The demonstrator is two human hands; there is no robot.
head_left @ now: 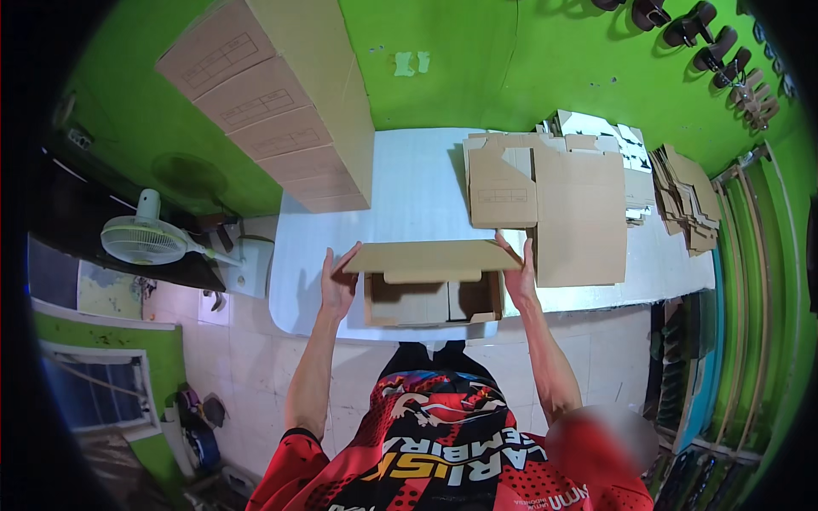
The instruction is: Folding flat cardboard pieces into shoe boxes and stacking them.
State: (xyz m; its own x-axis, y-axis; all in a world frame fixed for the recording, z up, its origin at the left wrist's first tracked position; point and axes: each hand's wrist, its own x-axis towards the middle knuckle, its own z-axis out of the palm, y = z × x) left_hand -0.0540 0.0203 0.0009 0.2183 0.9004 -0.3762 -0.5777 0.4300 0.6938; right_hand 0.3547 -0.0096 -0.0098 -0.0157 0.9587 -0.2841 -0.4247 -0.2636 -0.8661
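In front of me at the table's near edge stands a brown cardboard box (pixel 477 298). Its lid (pixel 426 255) is raised and tilted, with a tab along the near edge. Beneath it the inside of the box partly shows. My left hand (pixel 338 289) grips the left end of the lid, thumb on its upper side. At the right end, my right hand (pixel 521 279) grips the lid the same way. The far part of the box is hidden behind the lid.
Stacked closed boxes (pixel 294 153) rise at the table's back left. Flat cardboard blanks (pixel 579 217) lie at the back right, beside more folded cardboard (pixel 686 196). A fan (pixel 146 238) stands left of the white table (pixel 409 187). Sandals (pixel 716 51) hang on the green wall.
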